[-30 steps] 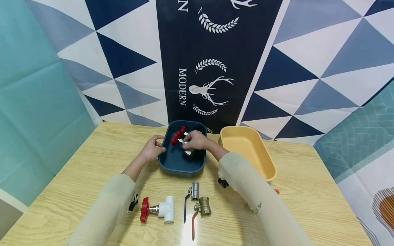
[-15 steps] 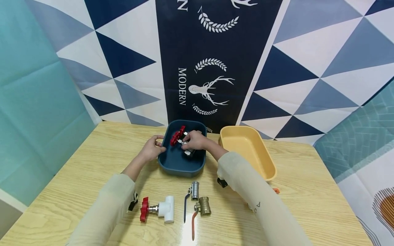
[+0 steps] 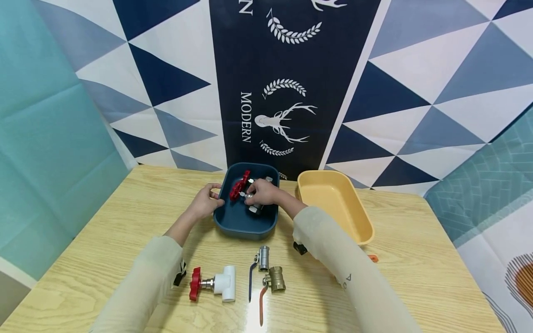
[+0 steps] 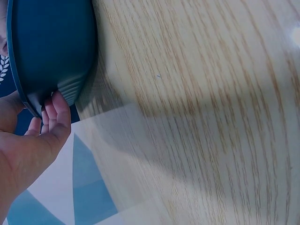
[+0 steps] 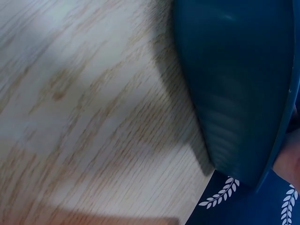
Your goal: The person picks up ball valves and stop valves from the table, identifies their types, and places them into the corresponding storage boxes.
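In the head view, my left hand [image 3: 204, 201] holds the left wall of a dark blue bin [image 3: 239, 231], thumb at the rim and fingers outside. The left wrist view shows those fingers [image 4: 60, 110] curled against the bin's outer wall. My right hand [image 3: 263, 192] reaches into the bin and pinches the metal stem of a red-handled valve [image 3: 235, 190], whose body is partly under the hand. A second red handle [image 3: 246, 175] lies close behind it. In the right wrist view the bin wall [image 5: 234, 93] hides most of the hand.
On the wooden table [image 3: 141, 203], a yellow bin [image 3: 341, 203] stands right of the blue one. Nearer lie a white tee valve [image 3: 226, 283] with a red handwheel, a blue-levered ball valve [image 3: 263, 258] and a brass ball valve [image 3: 276, 279]. An orange piece [image 3: 373, 258] shows beside the right sleeve.
The right hand has shifted slightly toward me inside the bin, and the nearer red handle has moved a little left and down with it. The left hand keeps its hold on the bin.
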Available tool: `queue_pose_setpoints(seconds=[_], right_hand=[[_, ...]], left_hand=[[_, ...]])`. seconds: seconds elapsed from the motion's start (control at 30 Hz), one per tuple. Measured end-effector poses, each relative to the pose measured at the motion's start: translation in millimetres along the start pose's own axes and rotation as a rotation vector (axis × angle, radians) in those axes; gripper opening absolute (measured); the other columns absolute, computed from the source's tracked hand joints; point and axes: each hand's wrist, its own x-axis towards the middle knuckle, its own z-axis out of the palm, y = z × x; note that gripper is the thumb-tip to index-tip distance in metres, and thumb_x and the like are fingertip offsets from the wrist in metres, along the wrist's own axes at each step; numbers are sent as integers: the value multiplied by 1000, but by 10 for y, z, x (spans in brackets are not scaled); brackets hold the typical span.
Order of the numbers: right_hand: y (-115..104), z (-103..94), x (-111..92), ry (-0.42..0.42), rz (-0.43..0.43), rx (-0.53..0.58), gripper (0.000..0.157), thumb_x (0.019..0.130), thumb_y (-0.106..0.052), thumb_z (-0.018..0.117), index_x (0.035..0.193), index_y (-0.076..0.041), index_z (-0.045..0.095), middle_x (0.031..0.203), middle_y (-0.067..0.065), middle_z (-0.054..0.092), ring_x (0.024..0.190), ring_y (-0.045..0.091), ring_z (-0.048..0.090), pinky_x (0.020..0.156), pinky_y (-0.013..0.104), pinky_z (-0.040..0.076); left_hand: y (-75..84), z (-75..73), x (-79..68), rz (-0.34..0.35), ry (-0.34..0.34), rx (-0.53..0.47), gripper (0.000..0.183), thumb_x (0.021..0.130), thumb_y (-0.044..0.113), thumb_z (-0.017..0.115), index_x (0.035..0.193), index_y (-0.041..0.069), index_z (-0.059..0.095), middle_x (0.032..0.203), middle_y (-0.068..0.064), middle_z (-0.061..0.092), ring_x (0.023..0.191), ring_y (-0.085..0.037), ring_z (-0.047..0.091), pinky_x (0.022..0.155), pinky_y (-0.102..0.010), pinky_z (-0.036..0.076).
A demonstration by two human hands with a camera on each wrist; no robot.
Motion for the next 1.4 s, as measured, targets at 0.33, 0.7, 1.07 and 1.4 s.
queue_pose_setpoints(seconds=[0.33,0.7,1.07,1.4], right_hand=[[1,25,18,-4,-24,-43,35,83,-22,68,112,-2,66,112,10,66,93,15,60,78,24,49],[-27,23,34,-32,-47,-99,34,84,-21,67,112,-1,66,109,11,67,92,15,60,80,24,49],[-11,-17,54,-55,-51,-146,36,86,-21,65,116,-1,65,113,12,66,93,15,60,84,27,49],[-29,-11,52,-79,-46,-236,38,89,-25,63,119,-3,63,118,10,64,102,17,59,92,31,47]], left_hand=[[-14,-1,3,6,4,2,50,89,3,56,136,3,39,93,-9,45,77,-18,44,64,-22,42],[-16,-14,9,12,-1,7,49,89,4,56,135,3,39,95,-10,46,79,-18,45,65,-22,42],[-9,-11,42,3,-7,12,50,90,6,56,137,4,38,98,-12,46,77,-19,46,64,-23,42],[-14,-12,27,-6,-6,2,50,90,5,55,137,5,38,98,-11,45,79,-19,45,65,-23,43]])
